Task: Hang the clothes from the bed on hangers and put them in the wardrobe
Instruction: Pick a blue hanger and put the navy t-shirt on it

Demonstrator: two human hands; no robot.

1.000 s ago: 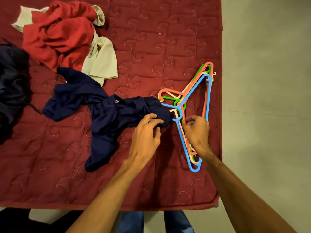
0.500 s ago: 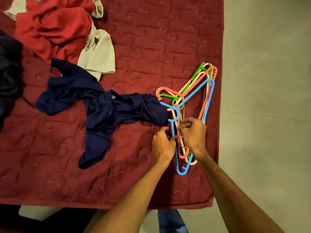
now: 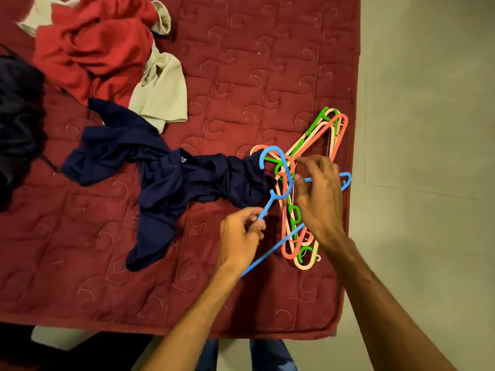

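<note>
Pretty much at the start here, I'd say. Nothing is on a hanger yet and no wardrobe is in view, so all of the hanging and putting away is left.

The clothes are all lying crumpled on the bed [image 3: 254,76]: a navy garment [image 3: 174,183] stretched out in the middle with one end touching the hangers, a red garment [image 3: 93,49] bunched up at the far side with a beige garment [image 3: 163,97] partly under it, and something dark [image 3: 18,116] at the left edge.

The left hand [image 3: 238,242] has a pinching grip on one arm of the blue hanger [image 3: 271,149], which sits skewed across the stack of hangers [image 3: 296,214] near the bed's right edge, its hook over the navy garment's end. The right hand [image 3: 321,199] is down on the stack where the necks cross, fingers bent, but I can't tell what its grip has hold of. Looks like the blue one is being separated out, probably for the navy piece.
</note>
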